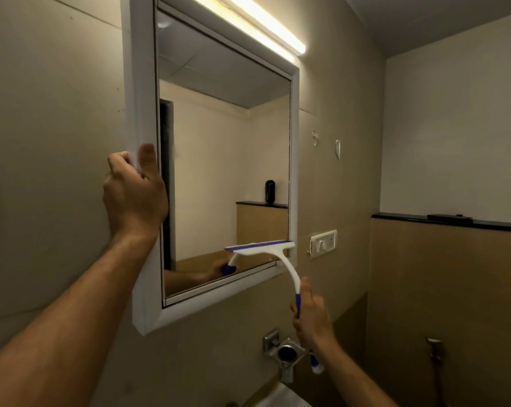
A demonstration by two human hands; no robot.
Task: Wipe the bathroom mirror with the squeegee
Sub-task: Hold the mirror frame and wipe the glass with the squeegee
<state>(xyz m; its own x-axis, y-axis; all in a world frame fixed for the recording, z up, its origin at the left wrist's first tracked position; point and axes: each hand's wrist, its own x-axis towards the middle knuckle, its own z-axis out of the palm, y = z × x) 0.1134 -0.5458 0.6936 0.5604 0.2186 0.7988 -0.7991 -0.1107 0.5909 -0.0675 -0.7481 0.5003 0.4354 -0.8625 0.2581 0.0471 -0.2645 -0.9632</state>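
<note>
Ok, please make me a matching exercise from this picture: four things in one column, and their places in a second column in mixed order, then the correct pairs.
Things:
1. left hand
2. squeegee blade
3. tube light
4. switch plate

Places:
A. on the wall, right of the mirror's lower corner
B. above the mirror's top edge
C. on the mirror frame's left side
D. on the glass near the mirror's lower right corner

Pairs: 1-C, 2-D, 3-B, 4-A

The right hand holds the squeegee's handle, below the mirror frame.
</note>
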